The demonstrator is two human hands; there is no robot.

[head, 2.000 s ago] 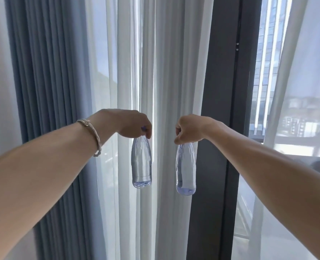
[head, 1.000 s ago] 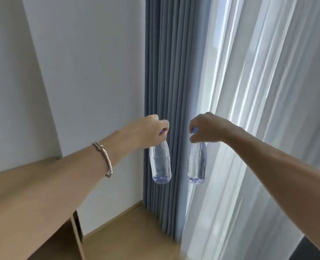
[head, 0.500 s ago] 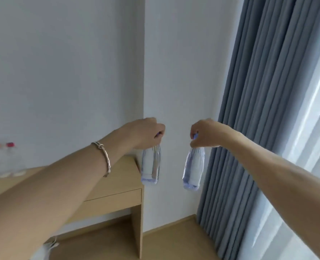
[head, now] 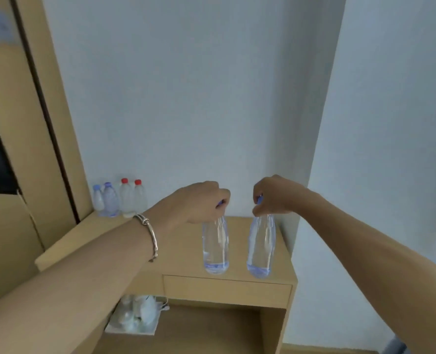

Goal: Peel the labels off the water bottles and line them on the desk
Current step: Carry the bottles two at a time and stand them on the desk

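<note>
Your left hand (head: 199, 200) grips the left bottle (head: 215, 246) by its cap, your right hand (head: 275, 198) the right bottle (head: 260, 247), both hanging over the counter (head: 181, 251). Both look label-free. 4 bottles (head: 120, 200) stand lined at the back wall; these 2 are left to set down.

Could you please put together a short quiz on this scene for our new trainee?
1. True or false: the left hand grips the left bottle and the right hand grips the right bottle, each by its cap.
2. How many bottles stand in the back row on the desk? A two, B four, C six.
3. Fill in: the two rightmost caps in that row are ___.
Key: 1 true; 2 B; 3 red.
</note>
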